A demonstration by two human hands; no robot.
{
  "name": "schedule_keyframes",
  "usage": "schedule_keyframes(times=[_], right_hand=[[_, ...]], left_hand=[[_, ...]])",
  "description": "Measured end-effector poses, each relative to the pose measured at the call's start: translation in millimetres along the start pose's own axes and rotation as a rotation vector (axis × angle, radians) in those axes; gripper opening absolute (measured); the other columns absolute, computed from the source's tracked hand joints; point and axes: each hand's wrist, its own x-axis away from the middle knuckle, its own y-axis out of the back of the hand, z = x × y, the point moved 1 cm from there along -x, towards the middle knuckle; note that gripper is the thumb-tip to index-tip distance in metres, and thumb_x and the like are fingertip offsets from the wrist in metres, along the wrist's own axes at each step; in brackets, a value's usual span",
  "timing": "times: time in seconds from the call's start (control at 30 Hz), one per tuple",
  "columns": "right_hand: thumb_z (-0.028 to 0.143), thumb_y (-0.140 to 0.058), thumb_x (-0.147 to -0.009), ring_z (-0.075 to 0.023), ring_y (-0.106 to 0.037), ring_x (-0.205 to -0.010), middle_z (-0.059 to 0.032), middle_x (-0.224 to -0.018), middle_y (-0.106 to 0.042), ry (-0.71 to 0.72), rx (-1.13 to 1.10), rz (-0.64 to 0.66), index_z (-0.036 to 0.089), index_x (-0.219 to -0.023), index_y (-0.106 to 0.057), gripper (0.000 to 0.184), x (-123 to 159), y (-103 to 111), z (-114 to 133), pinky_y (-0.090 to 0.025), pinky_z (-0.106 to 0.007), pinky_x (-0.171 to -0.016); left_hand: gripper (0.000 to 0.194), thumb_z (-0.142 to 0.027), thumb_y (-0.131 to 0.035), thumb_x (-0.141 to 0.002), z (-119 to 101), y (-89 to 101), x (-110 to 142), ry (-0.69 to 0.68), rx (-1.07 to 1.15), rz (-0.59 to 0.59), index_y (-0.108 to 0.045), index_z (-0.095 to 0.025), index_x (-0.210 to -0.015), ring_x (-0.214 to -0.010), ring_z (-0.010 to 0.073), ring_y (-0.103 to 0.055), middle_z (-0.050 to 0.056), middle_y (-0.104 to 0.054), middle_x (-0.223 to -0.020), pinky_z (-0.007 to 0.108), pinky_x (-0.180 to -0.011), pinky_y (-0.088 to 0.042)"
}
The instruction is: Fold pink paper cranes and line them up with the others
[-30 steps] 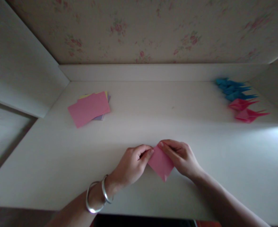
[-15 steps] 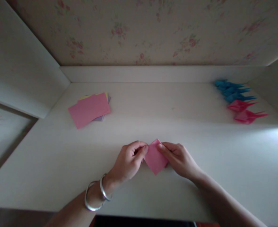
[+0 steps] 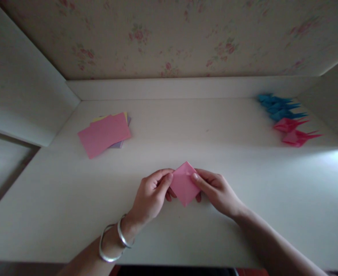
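A folded pink paper (image 3: 185, 186), diamond-shaped with one corner toward me, is held between my two hands just over the white tabletop. Its left corner is pinched between thumb and fingers of my left hand (image 3: 154, 191), which has two silver bangles (image 3: 110, 239) at the wrist. My right hand (image 3: 219, 191) is closed on the right side, thumb on top of the paper and fingers behind it. A crease line runs across the upper part of the diamond. The paper's underside is hidden.
Back left on the white table (image 3: 163, 126) lies a stack of paper sheets (image 3: 105, 134), pink on top, with yellow and purple edges showing. Several blue folded paper figures (image 3: 281, 107) and two pink ones (image 3: 297, 137) stand in a row at the back right. Behind runs a floral wall (image 3: 151, 50).
The pink paper has turned to lie more squarely as a diamond, showing a crease near its top. My left hand has shifted its pinch on the left corner; the whole view has moved slightly.
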Motion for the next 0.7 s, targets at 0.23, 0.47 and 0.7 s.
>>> schedule_keyframes(times=[0.23, 0.47, 0.7], right_hand=[[0.053, -0.043, -0.098, -0.0124, -0.055, -0.055, -0.0008, -0.061, -0.06, -0.03, 0.005, 0.003, 0.016, -0.076, -0.063, 0.047, 1.5, 1.1, -3.8, -0.041, -0.023, -0.054], [0.05, -0.043, -0.099, -0.0119, -0.055, -0.057, -0.0004, -0.063, -0.063, 0.026, -0.084, -0.008, 0.016, -0.083, -0.066, 0.044, -0.4, 2.3, -4.5, -0.04, -0.023, -0.056], [0.05, -0.047, -0.097, -0.0121, -0.054, -0.054, -0.0006, -0.056, -0.061, 0.003, -0.039, -0.083, 0.016, -0.071, -0.062, 0.045, -1.0, 1.8, -5.1, -0.038, -0.024, -0.055]], left_hand=[[0.03, -0.041, -0.057, -0.094, 0.6, 0.7, -2.0, 0.002, 0.018, -0.027, -0.071, -0.016, -0.104, -0.057, 0.0122, -0.057, 0.001, -0.067, -0.068, 0.019, -0.05, -0.045], [0.032, -0.041, -0.058, -0.093, 3.8, 1.6, -5.5, -0.002, 0.03, -0.084, -0.069, -0.017, -0.111, -0.057, 0.013, -0.059, 0.002, -0.069, -0.071, 0.02, -0.048, -0.047], [0.03, -0.039, -0.061, -0.091, 3.4, 3.8, -5.7, -0.009, -0.025, -0.143, -0.069, -0.018, -0.109, -0.055, 0.0123, -0.058, 0.0, -0.066, -0.067, 0.02, -0.049, -0.048]])
